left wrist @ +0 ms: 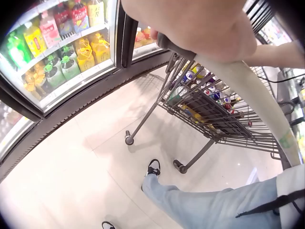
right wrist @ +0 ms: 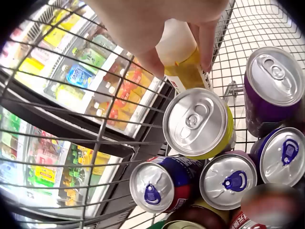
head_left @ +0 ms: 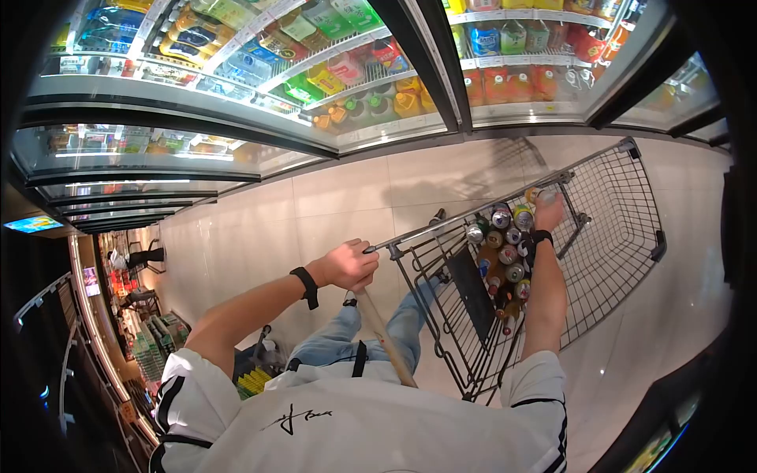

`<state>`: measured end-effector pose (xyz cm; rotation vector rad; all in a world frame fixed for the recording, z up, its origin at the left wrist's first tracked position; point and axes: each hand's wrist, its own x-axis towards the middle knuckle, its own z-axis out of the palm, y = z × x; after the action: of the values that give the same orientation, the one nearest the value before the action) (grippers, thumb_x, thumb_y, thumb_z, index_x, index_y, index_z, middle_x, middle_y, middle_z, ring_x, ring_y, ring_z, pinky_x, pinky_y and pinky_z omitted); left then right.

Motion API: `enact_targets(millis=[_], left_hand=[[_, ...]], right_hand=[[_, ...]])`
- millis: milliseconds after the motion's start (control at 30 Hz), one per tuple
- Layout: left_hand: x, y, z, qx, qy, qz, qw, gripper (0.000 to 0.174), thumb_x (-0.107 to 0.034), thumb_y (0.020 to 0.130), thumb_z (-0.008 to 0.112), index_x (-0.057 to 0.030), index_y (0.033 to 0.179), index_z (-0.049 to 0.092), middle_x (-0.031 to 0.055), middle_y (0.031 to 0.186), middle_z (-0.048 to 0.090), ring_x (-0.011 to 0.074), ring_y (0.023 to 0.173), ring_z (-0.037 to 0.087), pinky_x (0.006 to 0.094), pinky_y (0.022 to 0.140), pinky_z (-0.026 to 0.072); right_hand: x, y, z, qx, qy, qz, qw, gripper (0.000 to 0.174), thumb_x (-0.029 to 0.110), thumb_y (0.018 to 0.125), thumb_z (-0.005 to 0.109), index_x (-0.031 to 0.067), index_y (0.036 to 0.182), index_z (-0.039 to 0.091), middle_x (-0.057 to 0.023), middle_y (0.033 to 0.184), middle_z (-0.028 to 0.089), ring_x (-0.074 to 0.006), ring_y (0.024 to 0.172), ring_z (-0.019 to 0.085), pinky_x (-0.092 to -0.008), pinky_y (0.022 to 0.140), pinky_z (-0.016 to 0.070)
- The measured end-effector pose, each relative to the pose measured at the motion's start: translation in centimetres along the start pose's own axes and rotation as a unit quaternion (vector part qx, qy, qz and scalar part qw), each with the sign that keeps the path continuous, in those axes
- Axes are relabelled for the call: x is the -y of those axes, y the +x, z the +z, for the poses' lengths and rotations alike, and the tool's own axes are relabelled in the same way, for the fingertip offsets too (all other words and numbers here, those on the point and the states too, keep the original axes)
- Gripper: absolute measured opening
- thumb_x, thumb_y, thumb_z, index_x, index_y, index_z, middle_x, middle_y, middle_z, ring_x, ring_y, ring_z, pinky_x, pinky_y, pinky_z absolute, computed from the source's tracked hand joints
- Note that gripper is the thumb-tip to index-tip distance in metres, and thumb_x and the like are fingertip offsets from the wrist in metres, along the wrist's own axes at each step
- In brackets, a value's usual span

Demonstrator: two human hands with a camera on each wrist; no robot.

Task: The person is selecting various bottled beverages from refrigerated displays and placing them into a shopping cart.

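My left hand [head_left: 352,264] grips the left end of the shopping cart's pale handle [head_left: 384,340], the knuckles showing in the head view. In the left wrist view that hand [left wrist: 200,26] covers the handle's corner. Over the far side of the cart basket, my right hand [head_left: 550,211] holds a yellow drink container [right wrist: 187,67] with a pale upper part, thumb and fingers on either side. Its top is hidden by the hand. Just below it stands a yellow can [right wrist: 195,123]. A purple can [right wrist: 272,88] is to the right, with several more cans and bottles [head_left: 509,254] grouped nearer the handle.
Glass-door drink fridges [head_left: 315,71] run along the far side, close to the cart. The cart's wire front [head_left: 623,213] extends rightward. Tiled floor [head_left: 331,197] lies between cart and fridges. My shoe [left wrist: 153,167] is behind the cart wheels [left wrist: 179,166]. A distant person [head_left: 146,256] appears at far left.
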<state>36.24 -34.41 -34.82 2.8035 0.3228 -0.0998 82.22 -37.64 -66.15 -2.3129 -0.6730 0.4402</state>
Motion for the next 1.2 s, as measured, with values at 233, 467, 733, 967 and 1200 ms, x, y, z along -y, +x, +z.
enact_targets(millis=[233,467,733,967,1200], left_hand=[[-0.1,0.5,0.3,-0.010,0.001,0.003,1.000,0.019,-0.017,0.066,0.065,-0.0093,0.064,0.047,0.0048,0.070,0.045,0.0238,0.064,0.048,0.0364,0.059,0.0447],[-0.1,-0.1,0.4,0.007,0.009,-0.005,1.000,0.018,-0.020,0.068,0.065,-0.0080,0.067,0.052,0.0056,0.074,0.050,0.0246,0.070,0.052,0.0364,0.064,0.0463],[-0.8,-0.9,1.0,-0.023,0.003,0.009,1.000,0.022,-0.021,0.068,0.065,-0.0080,0.067,0.049,0.0062,0.072,0.049,0.0269,0.072,0.053,0.0388,0.064,0.0466],[-0.8,-1.7,3.0,-0.048,0.045,0.026,0.998,0.025,-0.029,0.074,0.061,-0.0078,0.068,0.051,0.0057,0.074,0.052,0.0274,0.072,0.054,0.0399,0.066,0.0468],[-0.7,-0.9,4.5,-0.093,0.007,0.041,0.995,0.021,-0.027,0.077,0.061,-0.0114,0.064,0.058,0.0072,0.073,0.058,0.0291,0.071,0.058,0.0417,0.064,0.0472]], right_hand=[[-1.5,1.7,3.8,-0.053,0.008,-0.109,0.993,0.064,0.020,0.076,0.079,-0.0012,0.129,0.051,-0.0295,0.118,0.057,-0.0466,0.108,0.058,-0.0496,0.093,0.0473],[-1.4,-1.9,3.0,0.077,-0.019,-0.065,0.995,0.069,0.015,0.077,0.077,0.0032,0.134,0.041,-0.0296,0.121,0.051,-0.0502,0.109,0.056,-0.0514,0.095,0.0477],[0.4,-2.6,0.2,0.156,0.019,-0.030,0.987,0.104,0.021,0.067,0.086,-0.0039,0.148,0.026,-0.0331,0.139,0.045,-0.0479,0.127,0.046,-0.0471,0.107,0.0413],[3.8,-9.6,-8.0,0.087,-0.021,-0.138,0.986,0.094,0.023,0.074,0.082,-0.0082,0.146,0.030,-0.0316,0.146,0.040,-0.0427,0.137,0.040,-0.0440,0.114,0.0330],[12.9,-29.5,-18.1,0.150,0.099,-0.135,0.974,0.056,0.023,0.088,0.073,-0.0071,0.131,0.053,-0.0219,0.127,0.058,-0.0301,0.119,0.054,-0.0384,0.104,0.0409]])
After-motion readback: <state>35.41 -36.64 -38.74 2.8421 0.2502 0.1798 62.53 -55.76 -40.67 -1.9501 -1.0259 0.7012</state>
